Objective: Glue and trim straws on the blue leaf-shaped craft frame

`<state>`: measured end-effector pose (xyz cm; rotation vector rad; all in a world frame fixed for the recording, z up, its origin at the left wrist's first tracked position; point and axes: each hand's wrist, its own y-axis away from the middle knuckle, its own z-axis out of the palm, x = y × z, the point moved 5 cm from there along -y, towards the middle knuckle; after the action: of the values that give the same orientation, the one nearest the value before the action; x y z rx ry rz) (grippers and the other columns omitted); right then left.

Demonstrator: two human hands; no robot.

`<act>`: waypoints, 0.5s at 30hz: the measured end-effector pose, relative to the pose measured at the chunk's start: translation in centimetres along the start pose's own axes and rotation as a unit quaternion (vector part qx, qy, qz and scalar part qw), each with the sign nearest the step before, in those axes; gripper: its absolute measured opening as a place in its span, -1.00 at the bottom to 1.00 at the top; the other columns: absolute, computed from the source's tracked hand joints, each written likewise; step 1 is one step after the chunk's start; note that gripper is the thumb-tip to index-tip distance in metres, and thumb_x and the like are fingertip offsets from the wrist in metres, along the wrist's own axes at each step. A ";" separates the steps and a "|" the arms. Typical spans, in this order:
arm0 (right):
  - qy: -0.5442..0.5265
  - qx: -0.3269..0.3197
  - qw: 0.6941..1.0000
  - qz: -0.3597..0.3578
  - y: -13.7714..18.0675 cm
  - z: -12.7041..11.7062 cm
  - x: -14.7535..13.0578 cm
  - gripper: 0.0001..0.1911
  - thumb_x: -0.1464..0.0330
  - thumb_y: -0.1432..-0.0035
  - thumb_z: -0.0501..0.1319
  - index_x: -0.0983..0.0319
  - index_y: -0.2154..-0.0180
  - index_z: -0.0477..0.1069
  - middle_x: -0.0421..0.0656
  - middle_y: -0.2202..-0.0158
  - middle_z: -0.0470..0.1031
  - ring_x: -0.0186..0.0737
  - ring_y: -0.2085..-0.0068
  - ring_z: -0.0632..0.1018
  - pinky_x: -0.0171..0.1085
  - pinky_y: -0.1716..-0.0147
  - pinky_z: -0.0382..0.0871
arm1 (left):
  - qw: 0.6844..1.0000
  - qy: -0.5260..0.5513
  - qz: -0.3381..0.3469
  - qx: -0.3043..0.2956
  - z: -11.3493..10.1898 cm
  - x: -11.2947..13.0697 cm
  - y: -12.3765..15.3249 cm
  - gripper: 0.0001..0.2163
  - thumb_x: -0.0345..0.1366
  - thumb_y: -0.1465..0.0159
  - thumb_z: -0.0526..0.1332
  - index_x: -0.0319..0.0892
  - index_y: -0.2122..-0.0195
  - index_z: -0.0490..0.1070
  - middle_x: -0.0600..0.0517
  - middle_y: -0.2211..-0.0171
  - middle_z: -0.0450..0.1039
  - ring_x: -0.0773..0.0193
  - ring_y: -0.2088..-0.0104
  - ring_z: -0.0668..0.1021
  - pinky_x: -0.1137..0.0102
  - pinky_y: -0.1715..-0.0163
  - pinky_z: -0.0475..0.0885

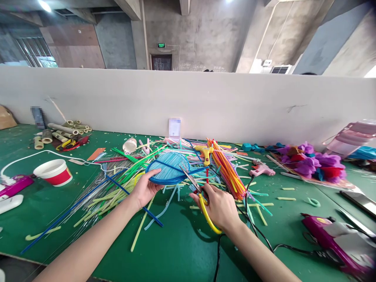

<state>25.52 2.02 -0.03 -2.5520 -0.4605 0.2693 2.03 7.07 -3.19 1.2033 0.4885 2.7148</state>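
My left hand (pixel 145 188) grips the near edge of a flat blue leaf-shaped piece (pixel 168 167) made of thin blue strands inside a blue rim, holding it just above the green table (pixel 182 250). My right hand (pixel 219 206) is closed round the yellow handles of a pair of scissors (pixel 197 188). The scissor blades point up and left, with their tips at the right edge of the blue piece. Loose coloured sticks (pixel 227 168) lie all around both hands.
A yellow glue gun (pixel 205 152) and a pink glue gun (pixel 261 169) lie behind the pile. At the left stand a red-and-white cup (pixel 53 171) and bamboo tubes (pixel 66 129). Purple paper flowers (pixel 311 161) sit right. A magenta tool (pixel 337 241) with a black cord lies near right.
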 end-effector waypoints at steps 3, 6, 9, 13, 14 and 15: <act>0.010 0.033 0.999 -0.005 0.0 0.0 0.1 -0.41 -0.09 -0.31 -0.07 0.21 0.49 0.33 -0.18 0.63 0.45 -0.26 0.66 0.44 -0.29 0.58 -0.10 | 1.000 -0.001 -0.004 0.000 0.1 0.1 0.1 -0.95 -0.53 -0.21 0.25 -0.35 0.30 0.46 -0.03 0.52 0.57 0.30 0.64 0.56 0.45 0.71 0.55; 0.001 0.057 0.998 0.008 -0.1 -0.1 0.6 -0.41 -0.09 -0.32 -0.07 0.20 0.52 0.28 -0.20 0.65 0.42 -0.28 0.65 0.44 -0.30 0.58 -0.08 | 1.000 -0.003 -0.009 -0.001 0.1 0.1 0.3 -0.95 -0.52 -0.21 0.25 -0.36 0.30 0.46 -0.05 0.52 0.56 0.29 0.65 0.56 0.45 0.72 0.54; -0.004 0.056 0.997 0.048 -0.4 -0.2 1.5 -0.43 -0.06 -0.33 -0.08 0.20 0.53 0.24 -0.19 0.64 0.42 -0.27 0.62 0.46 -0.32 0.57 -0.04 | 1.000 -0.002 -0.006 -0.006 0.2 0.2 0.4 -0.95 -0.50 -0.20 0.26 -0.35 0.30 0.46 -0.05 0.52 0.56 0.29 0.65 0.56 0.46 0.73 0.53; 0.004 0.021 0.997 0.074 -0.5 -0.1 1.9 -0.48 -0.04 -0.31 -0.02 0.19 0.52 0.24 -0.18 0.60 0.44 -0.24 0.57 0.48 -0.32 0.56 -0.05 | 1.000 0.000 0.005 -0.014 0.4 0.4 0.7 -0.94 -0.50 -0.20 0.25 -0.31 0.29 0.45 -0.04 0.51 0.57 0.28 0.63 0.57 0.47 0.73 0.52; 0.006 0.004 0.997 0.076 -0.5 0.0 1.8 -0.49 -0.04 -0.29 0.01 0.19 0.51 0.24 -0.18 0.59 0.44 -0.24 0.55 0.49 -0.31 0.56 -0.06 | 1.000 0.003 0.008 -0.018 0.5 0.4 0.7 -0.94 -0.50 -0.20 0.25 -0.31 0.29 0.45 -0.05 0.50 0.58 0.27 0.62 0.58 0.47 0.71 0.53; 0.007 -0.016 0.997 0.080 -0.5 0.2 1.7 -0.51 -0.04 -0.28 0.03 0.18 0.51 0.25 -0.17 0.57 0.45 -0.23 0.54 0.49 -0.31 0.56 -0.06 | 1.000 0.007 0.009 -0.022 0.5 0.4 0.8 -0.93 -0.51 -0.20 0.24 -0.31 0.28 0.45 -0.06 0.48 0.59 0.27 0.59 0.59 0.46 0.69 0.54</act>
<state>26.86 3.13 -0.14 -2.6242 -0.2567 0.3033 2.13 6.57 -2.27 1.1852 0.4185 2.7352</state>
